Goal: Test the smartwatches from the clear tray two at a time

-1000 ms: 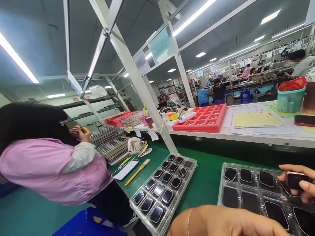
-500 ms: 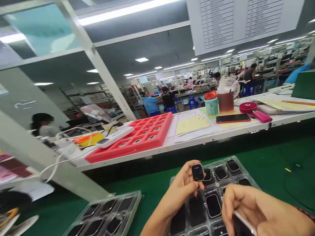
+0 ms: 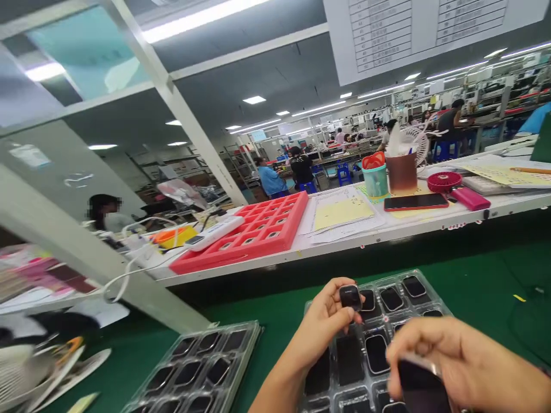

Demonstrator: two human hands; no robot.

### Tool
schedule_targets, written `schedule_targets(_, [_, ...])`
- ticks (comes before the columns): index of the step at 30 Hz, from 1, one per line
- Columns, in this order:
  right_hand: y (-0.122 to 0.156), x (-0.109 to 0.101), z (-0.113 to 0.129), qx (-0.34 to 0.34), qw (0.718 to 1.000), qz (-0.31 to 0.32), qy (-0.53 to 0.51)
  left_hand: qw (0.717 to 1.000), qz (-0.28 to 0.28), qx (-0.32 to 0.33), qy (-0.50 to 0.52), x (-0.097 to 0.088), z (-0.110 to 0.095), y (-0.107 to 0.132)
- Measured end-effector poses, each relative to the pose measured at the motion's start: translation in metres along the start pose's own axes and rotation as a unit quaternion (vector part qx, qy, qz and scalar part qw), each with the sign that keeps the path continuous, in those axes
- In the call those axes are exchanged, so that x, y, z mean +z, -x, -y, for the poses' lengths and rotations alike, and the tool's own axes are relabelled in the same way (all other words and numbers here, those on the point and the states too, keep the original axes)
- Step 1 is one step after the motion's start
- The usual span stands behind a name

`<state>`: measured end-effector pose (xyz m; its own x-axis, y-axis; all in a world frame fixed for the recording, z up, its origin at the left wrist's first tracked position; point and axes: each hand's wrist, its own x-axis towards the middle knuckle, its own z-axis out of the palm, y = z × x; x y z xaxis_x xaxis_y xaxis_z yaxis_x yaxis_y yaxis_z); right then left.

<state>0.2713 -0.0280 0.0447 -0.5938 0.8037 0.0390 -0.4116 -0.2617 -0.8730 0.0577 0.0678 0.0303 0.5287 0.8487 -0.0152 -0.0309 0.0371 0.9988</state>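
Observation:
My left hand [image 3: 329, 310] grips a small square smartwatch body [image 3: 350, 297] without a strap, its dark screen facing me, above the far left part of a clear plastic tray [image 3: 310, 307]. Dark watch bodies [image 3: 377, 354] sit in the tray's compartments. Over the tray's right side, nearer to me, my right hand [image 3: 456, 358] is closed around a dark glossy device [image 3: 419, 384] with rounded corners and a silver edge. The frame's bottom cuts this device off, so its kind is unclear.
A second clear tray [image 3: 253, 338] of watch bodies lies at left on the green bench. Across the back, a white shelf [image 3: 336, 249] holds a red foam tray [image 3: 297, 218], papers, cups, a phone [image 3: 415, 202] and a pink fan [image 3: 469, 197]. A slanted post [image 3: 189, 120] stands left.
The view has shifted slightly, showing more on the left. The watch in my left hand is tilted further back. The dark device in my right hand shows more of its face.

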Motion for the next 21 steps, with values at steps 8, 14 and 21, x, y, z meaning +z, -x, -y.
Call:
schedule_targets(8, [-0.040, -0.061, 0.001, -0.068, 0.959, -0.120, 0.249, 0.999, -0.042, 0.021, -0.009, 0.004, -0.003, 0.002])
schedule_targets(14, [-0.040, -0.063, 0.000, -0.076, 0.963, -0.077, 0.248, 0.998, -0.034, 0.039, -0.025, 0.001, 0.001, 0.002])
schedule_targets(21, [-0.031, -0.059, 0.005, -0.065, 0.972, -0.057, 0.217, 0.996, 0.056, 0.037, 0.058, -0.006, -0.004, 0.007])
